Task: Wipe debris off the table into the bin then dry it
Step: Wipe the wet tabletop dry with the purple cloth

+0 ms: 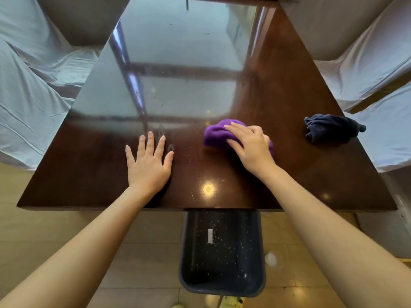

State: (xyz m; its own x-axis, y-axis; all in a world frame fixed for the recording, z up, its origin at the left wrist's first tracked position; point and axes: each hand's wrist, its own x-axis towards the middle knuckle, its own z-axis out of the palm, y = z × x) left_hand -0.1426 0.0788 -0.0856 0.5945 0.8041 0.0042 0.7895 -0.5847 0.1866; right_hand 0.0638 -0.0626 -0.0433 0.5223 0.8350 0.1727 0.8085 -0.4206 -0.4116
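A glossy dark brown table fills the view. My right hand presses a bunched purple cloth onto the tabletop, right of centre. My left hand lies flat on the table with fingers spread and holds nothing. Fine pale specks dot the surface between the two hands. A dark blue cloth lies crumpled near the table's right edge. On the floor below the near edge stands a dark bin, with white crumbs scattered across its bottom.
Chairs draped in pale covers stand to the left and to the right of the table. The floor under the near edge is beige tile. A white spot lies on the floor just right of the bin.
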